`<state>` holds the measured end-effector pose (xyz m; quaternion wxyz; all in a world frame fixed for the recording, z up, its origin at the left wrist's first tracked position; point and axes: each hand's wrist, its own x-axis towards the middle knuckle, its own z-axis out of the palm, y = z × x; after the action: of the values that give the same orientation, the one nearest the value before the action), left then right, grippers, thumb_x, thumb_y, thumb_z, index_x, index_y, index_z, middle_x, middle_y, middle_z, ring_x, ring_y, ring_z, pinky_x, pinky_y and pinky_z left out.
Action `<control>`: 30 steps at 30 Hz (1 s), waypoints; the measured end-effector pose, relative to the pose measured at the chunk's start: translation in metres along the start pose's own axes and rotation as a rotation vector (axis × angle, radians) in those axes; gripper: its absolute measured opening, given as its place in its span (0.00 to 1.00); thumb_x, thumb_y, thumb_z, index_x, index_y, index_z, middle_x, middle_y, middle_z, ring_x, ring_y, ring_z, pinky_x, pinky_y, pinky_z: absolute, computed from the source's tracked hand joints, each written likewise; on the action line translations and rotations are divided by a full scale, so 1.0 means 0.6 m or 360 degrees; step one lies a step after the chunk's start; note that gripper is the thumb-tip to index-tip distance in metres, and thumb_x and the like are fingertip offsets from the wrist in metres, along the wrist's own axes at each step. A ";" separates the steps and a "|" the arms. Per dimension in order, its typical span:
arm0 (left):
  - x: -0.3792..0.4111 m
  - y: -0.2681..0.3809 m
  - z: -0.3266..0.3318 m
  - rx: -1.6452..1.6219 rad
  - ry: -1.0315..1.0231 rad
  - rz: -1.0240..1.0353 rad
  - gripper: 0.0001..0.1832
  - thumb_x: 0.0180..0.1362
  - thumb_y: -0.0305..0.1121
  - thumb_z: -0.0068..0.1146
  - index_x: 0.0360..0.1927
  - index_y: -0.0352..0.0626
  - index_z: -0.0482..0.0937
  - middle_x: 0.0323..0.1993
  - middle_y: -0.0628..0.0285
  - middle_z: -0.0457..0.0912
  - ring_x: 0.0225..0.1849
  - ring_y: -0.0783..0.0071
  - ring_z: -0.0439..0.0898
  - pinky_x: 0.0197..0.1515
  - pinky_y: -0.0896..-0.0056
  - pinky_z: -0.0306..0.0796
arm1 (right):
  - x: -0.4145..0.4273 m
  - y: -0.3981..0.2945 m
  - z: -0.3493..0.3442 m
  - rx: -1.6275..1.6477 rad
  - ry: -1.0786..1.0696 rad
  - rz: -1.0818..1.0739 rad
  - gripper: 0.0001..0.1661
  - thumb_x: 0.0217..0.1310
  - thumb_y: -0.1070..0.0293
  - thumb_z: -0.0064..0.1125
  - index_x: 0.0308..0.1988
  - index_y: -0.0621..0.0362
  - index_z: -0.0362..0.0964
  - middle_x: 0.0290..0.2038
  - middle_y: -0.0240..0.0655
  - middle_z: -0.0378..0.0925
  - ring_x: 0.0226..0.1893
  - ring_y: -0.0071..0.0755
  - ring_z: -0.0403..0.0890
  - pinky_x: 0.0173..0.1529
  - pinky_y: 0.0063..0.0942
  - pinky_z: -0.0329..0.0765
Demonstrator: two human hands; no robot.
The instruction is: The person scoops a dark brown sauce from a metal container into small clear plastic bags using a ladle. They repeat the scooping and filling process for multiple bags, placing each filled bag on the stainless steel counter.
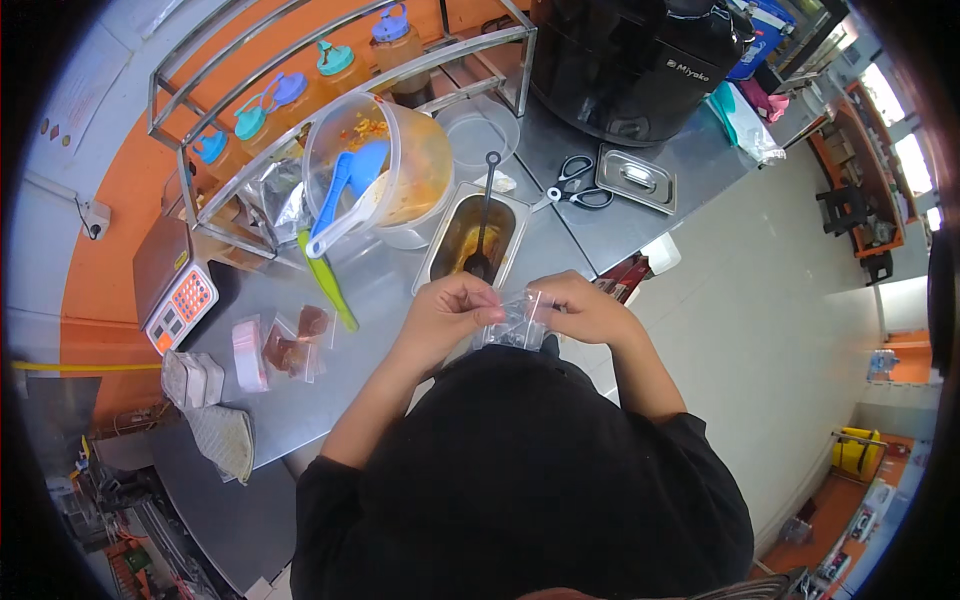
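My left hand [459, 309] and my right hand [576, 306] pinch a small clear plastic bag [517, 322] between them, close to my body. Just beyond it a rectangular steel pan [512, 225] holds a dark ladle [487, 202] standing in some yellow-brown sauce. A translucent plastic pitcher [427, 169], stained orange inside, has a blue scoop [336, 187] in it. Left of my left hand lie small bags of red-brown sauce [289, 351] beside a stack of flat clear bags [249, 354]. A green-handled utensil [330, 285] rests between these bags and the steel pan.
Scissors [581, 184] and a steel pan lid [637, 178] lie at the right, before a large black Miyako appliance [630, 75]. A metal rack [341, 101] with sauce bottles runs along the back. A digital scale [180, 300] and a quilted cloth [225, 439] are at the left.
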<state>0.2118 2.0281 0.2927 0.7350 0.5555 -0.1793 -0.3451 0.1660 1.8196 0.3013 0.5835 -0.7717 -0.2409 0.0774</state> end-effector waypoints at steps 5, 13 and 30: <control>-0.002 -0.002 -0.010 0.0063 0.0287 -0.0002 0.05 0.50 0.24 0.58 0.28 0.40 0.73 0.23 0.70 0.71 0.27 0.84 0.71 0.34 0.82 0.66 | -0.001 0.006 -0.004 -0.0121 0.0154 -0.0033 0.07 0.49 0.72 0.47 0.23 0.65 0.63 0.19 0.40 0.64 0.20 0.40 0.66 0.26 0.31 0.63; -0.001 0.018 0.015 0.0011 -0.0017 -0.0002 0.14 0.53 0.26 0.55 0.43 0.39 0.68 0.29 0.66 0.75 0.32 0.81 0.72 0.37 0.81 0.66 | -0.006 0.000 -0.016 -0.0102 0.0024 0.0052 0.06 0.44 0.74 0.47 0.21 0.65 0.62 0.17 0.39 0.63 0.17 0.38 0.65 0.24 0.31 0.62; 0.011 0.033 -0.006 0.0602 0.0082 -0.0005 0.17 0.54 0.28 0.54 0.47 0.37 0.68 0.34 0.65 0.74 0.32 0.81 0.74 0.36 0.82 0.66 | 0.022 -0.002 0.019 0.0026 0.0058 0.0138 0.06 0.50 0.72 0.49 0.24 0.63 0.66 0.17 0.35 0.65 0.17 0.26 0.64 0.24 0.24 0.62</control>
<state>0.2247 2.0290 0.3092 0.6212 0.6927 -0.2213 -0.2921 0.1728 1.8358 0.3011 0.5901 -0.7779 -0.1960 0.0905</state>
